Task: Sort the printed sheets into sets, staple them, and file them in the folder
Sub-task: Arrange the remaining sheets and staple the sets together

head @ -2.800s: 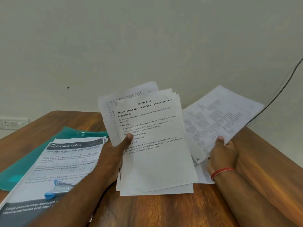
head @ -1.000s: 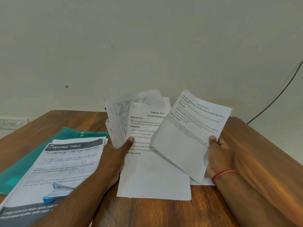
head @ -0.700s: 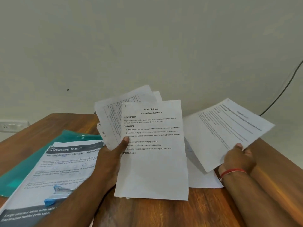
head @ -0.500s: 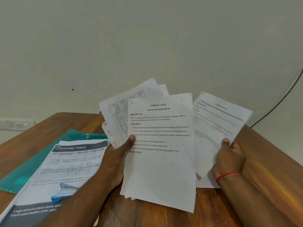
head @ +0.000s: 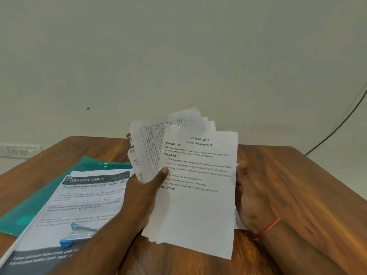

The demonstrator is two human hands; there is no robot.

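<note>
My left hand (head: 146,195) grips a fanned stack of printed sheets (head: 198,205) upright over the wooden table, with its thumb on the front page titled "Screen Cleaning Check". My right hand (head: 251,199), blurred, is at the stack's right edge and holds a sheet tucked behind the front page; its fingers are mostly hidden by the paper. A teal folder (head: 45,197) lies on the left of the table. On it lies a set of sheets headed "Dressing Table" (head: 87,203), and a blue stapler (head: 78,234) rests on that set.
The brown wooden table (head: 297,195) reaches a plain wall at the back. A white wall socket (head: 19,150) is at the far left. A black cable (head: 337,126) runs down the wall at the right.
My right hand drew the front sheet off the stack, swung it out to the right, then brought it back behind the stack. The "Screen Cleaning Check" page now faces me.
</note>
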